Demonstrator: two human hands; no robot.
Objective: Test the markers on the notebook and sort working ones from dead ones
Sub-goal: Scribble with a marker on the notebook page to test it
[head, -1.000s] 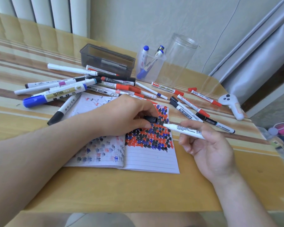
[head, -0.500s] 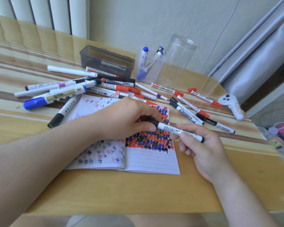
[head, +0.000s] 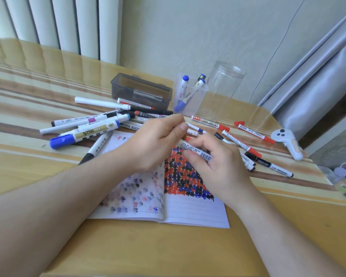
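Note:
An open lined notebook lies in front of me, its right page covered in red, black and blue test marks. Above that page my two hands meet on one white marker with printed text and a barcode. My left hand grips the marker's upper end, which is hidden inside the fingers. My right hand pinches the barrel lower down. A pile of markers lies to the left of the notebook, and more markers lie to the right.
At the back stand a grey plastic box, a clear cup holding blue-capped markers, and a tall clear jar. A loose red cap and a white controller lie on the right, close to the table edge.
My right hand brought the white marker up to the black cap held in my left hand. Both hands closed together on the marker and the cap end went out of sight.

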